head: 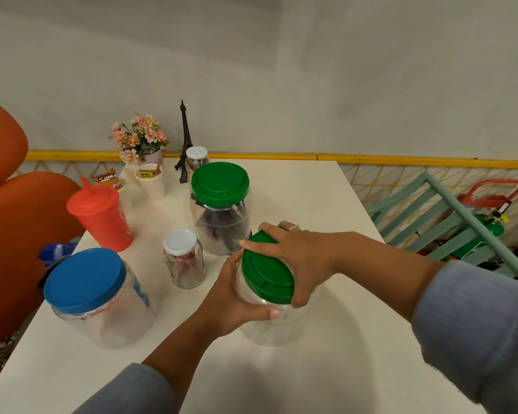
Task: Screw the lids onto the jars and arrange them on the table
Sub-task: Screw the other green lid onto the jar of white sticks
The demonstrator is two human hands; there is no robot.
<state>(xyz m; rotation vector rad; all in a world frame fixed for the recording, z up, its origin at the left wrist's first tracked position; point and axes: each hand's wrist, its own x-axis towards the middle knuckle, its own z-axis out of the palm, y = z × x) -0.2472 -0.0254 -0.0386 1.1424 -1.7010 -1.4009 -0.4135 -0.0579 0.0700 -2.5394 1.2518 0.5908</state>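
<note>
While the clear jar (269, 321) is standing on the table (326, 369) toward its near edge, right of centre, the left hand (237, 300) is wrapping the jar's left wall, thumb pressing across the front. The right hand (299, 258) is lying over the green lid (266, 271), fingers curled around its rim. The lid is sitting on the jar mouth, between both hands.

Head view looks forward-down, close over the table (326, 369), edges perhaps warped.
</note>
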